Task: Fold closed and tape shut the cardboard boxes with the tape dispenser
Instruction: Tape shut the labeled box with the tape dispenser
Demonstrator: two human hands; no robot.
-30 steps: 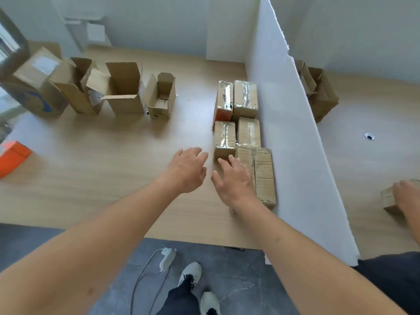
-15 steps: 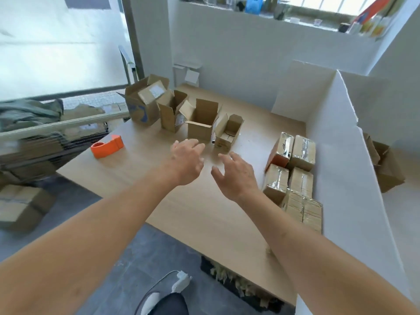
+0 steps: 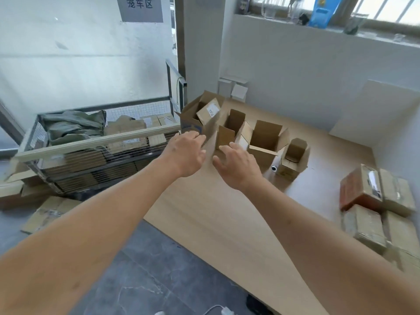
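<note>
1. Hands reach side by side toward a row of open boxes (image 3: pixel 266 142) at the far left of the surface (image 3: pixel 227 223); left hand (image 3: pixel 186 153) and right hand (image 3: pixel 236 164) are both spread and holding nothing, probably ready to pick up the next box.
2. Taped boxes (image 3: pixel 372 201) sit grouped at the right, likely the finished pile.
3. Half a second ago an orange tape dispenser lay at the left; it is now out of view, perhaps behind the left arm.
4. Both hands are nearer the open boxes than before.
</note>
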